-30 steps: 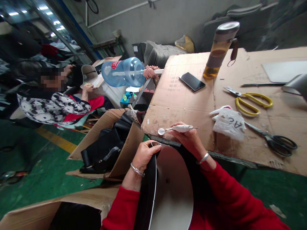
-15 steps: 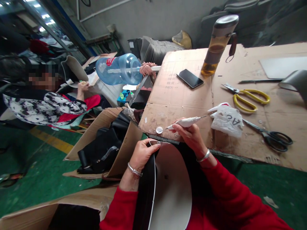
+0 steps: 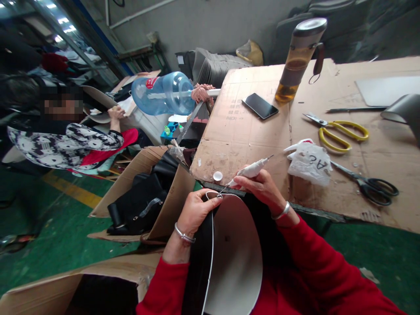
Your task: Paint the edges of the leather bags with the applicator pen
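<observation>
My left hand (image 3: 198,210) pinches the top edge of a curved black-and-grey sheet piece (image 3: 234,258) that has a white line along its rim. A thin white loop curls by the fingertips. In my right hand (image 3: 264,188) is a white pen-like tool (image 3: 251,169) with a thin metal tip at each end. Its lower tip points down at the edge beside my left fingers; whether it touches, I cannot tell. A small round white cap (image 3: 217,176) lies on the table corner just above the tip.
On the cardboard-covered table (image 3: 229,144) lie a phone (image 3: 260,106), yellow-handled scissors (image 3: 343,133), black scissors (image 3: 377,188), a plastic bag (image 3: 310,165) and a tea bottle (image 3: 297,65). A carton of black pieces (image 3: 138,201) stands left. Another person (image 3: 65,140) sits beyond it.
My right hand has brought the tool's lower tip from the white cap down to the edge at my left fingers. The other person's hand has shifted slightly.
</observation>
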Tool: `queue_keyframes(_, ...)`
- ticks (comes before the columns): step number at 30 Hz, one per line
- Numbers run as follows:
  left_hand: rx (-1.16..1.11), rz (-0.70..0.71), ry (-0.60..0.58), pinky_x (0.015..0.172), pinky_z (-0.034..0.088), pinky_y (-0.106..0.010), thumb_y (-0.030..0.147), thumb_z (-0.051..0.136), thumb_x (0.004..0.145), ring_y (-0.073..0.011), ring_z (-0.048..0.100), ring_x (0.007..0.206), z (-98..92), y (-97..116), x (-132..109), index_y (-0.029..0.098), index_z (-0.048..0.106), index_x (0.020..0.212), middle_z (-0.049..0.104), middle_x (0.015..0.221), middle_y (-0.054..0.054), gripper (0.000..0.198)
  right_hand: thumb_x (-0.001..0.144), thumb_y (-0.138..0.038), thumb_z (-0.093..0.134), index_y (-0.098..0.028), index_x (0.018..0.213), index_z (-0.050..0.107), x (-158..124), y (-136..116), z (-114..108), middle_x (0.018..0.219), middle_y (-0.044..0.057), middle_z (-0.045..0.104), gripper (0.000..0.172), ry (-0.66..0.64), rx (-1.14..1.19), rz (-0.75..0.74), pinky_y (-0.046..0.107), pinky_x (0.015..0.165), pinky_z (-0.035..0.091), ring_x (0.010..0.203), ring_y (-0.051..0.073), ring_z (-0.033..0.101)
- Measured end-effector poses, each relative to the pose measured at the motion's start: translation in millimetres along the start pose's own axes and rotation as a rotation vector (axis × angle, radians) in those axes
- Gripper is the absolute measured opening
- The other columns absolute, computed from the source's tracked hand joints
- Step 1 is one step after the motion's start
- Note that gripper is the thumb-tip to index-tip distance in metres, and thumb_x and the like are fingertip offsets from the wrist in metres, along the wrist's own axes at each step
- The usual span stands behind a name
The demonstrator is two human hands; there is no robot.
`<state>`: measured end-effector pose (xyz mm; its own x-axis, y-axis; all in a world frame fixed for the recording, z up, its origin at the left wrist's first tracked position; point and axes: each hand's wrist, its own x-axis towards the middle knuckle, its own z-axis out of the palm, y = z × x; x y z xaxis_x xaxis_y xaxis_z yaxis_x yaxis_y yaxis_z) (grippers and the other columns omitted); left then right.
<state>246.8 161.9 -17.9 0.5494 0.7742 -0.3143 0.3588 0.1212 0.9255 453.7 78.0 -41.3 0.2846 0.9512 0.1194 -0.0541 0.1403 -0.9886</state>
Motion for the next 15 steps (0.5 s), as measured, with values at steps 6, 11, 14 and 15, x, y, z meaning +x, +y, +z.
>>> queue_keyframes(6,-0.009,0.002,-0.006,0.066,0.046,-0.027,0.038,0.086,0.069,-0.0175,0.061,0.068,1.7,1.1,-0.6,0.016,0.079,0.079,0.073,0.074,-0.003,0.025,0.091,-0.044,0.072,-0.015,0.082,0.074,1.4,-3.1,-0.2,0.076,0.004,0.07,0.03,-0.045,-0.068,-0.049,0.026,0.061,0.049,0.069,0.017,0.063)
queue_keyframes(11,-0.041,0.008,-0.018,0.064,0.044,-0.027,0.038,0.084,0.07,-0.0166,0.059,0.067,2.4,2.3,-2.3,0.017,0.078,0.077,0.071,0.072,-0.002,0.023,0.092,-0.043,0.07,-0.015,0.081,0.074,1.6,-5.6,-0.9,0.078,0.003,0.07,0.03,-0.069,-0.079,-0.053,0.026,0.063,0.048,0.07,0.017,0.064)
queue_keyframes(14,-0.04,0.018,-0.038,0.064,0.043,-0.026,0.038,0.083,0.072,-0.0157,0.057,0.067,2.2,2.2,-4.1,0.017,0.078,0.076,0.07,0.071,-0.002,0.022,0.094,-0.044,0.068,-0.015,0.078,0.072,2.3,-5.4,-2.0,0.075,0.003,0.069,0.033,-0.098,-0.1,-0.049,0.026,0.061,0.047,0.067,0.016,0.063)
queue_keyframes(15,-0.031,0.019,-0.046,0.064,0.042,-0.026,0.037,0.083,0.073,-0.0155,0.056,0.067,2.4,1.8,-4.9,0.017,0.078,0.076,0.069,0.071,-0.002,0.021,0.094,-0.044,0.068,-0.015,0.076,0.071,2.6,-5.1,-2.4,0.073,0.002,0.068,0.035,-0.107,-0.116,-0.045,0.026,0.061,0.046,0.066,0.016,0.062)
